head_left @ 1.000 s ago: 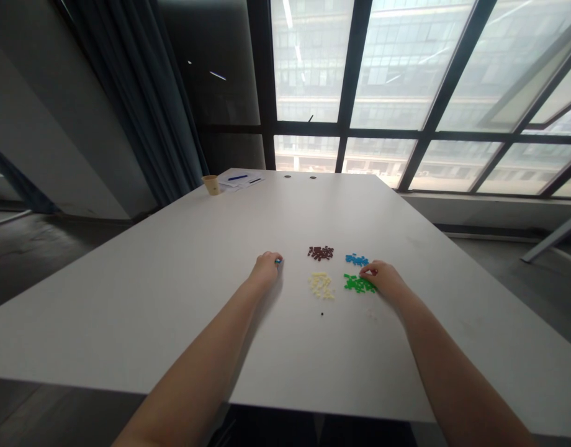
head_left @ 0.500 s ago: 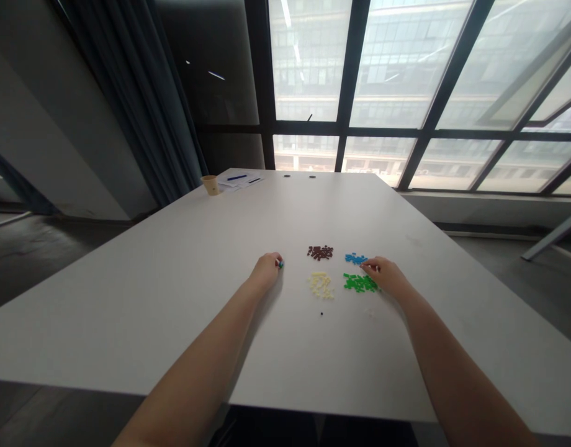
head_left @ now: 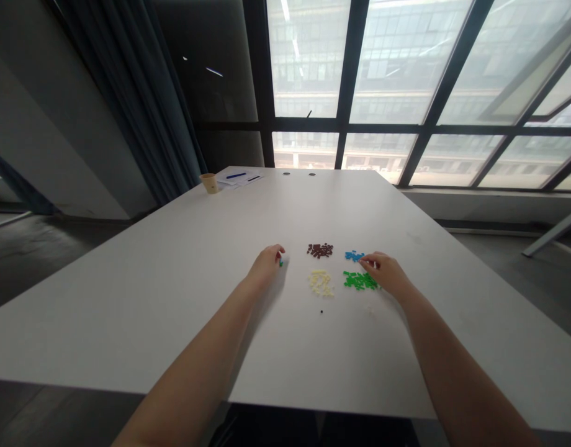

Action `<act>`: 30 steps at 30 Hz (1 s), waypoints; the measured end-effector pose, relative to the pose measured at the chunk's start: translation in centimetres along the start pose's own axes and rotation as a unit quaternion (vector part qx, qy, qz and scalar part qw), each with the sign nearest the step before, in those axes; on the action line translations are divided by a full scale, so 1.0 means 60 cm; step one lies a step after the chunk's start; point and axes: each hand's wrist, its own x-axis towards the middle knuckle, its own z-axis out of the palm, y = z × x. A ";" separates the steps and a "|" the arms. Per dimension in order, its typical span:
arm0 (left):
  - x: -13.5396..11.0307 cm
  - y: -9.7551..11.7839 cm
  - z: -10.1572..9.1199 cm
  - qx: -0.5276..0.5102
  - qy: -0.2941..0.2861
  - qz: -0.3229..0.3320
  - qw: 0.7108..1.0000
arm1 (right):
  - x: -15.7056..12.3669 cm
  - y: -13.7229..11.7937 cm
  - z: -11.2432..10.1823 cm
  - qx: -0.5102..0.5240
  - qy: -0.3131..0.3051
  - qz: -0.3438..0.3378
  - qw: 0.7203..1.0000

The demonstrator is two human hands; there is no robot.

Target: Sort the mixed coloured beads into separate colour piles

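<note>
Small pieces lie sorted by colour on the white table (head_left: pixel 174 279): a brown heap (head_left: pixel 320 250), a blue heap (head_left: pixel 354 255), a pale yellow heap (head_left: pixel 321 282) and a green heap (head_left: pixel 359 280). My left hand (head_left: pixel 267 264) rests to the left of the heaps, fingers curled around something small and blue-green at its fingertips. My right hand (head_left: pixel 385 273) lies beside the green heap, its fingertips pinched together at the edge of the blue heap. What they pinch is too small to name. A single dark piece (head_left: pixel 321 311) lies nearer to me.
At the far left corner stand a tan cup (head_left: pixel 210 183) and papers with a blue pen (head_left: pixel 239 177). Large windows rise behind the table. A dark curtain hangs at the left. The table's near edge runs just below my forearms.
My right hand has slid a little away from me, from the green heap toward the blue heap. My left hand has hardly moved.
</note>
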 end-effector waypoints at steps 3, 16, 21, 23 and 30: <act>-0.001 0.009 0.002 -0.066 0.027 0.042 0.997 | -0.001 -0.004 -0.001 0.001 0.001 -0.007 1.000; -0.048 0.080 0.006 -0.124 0.030 0.237 0.963 | -0.006 -0.029 0.005 0.017 -0.016 -0.040 0.999; -0.051 0.087 0.014 -0.157 0.012 0.220 0.963 | -0.009 -0.047 0.014 0.042 -0.021 -0.071 0.996; -0.052 0.090 0.016 -0.164 0.015 0.211 0.963 | -0.012 -0.057 0.018 0.058 -0.028 -0.082 0.995; -0.054 0.092 0.023 -0.162 0.067 0.259 0.950 | -0.025 -0.107 0.032 0.113 0.026 -0.156 0.981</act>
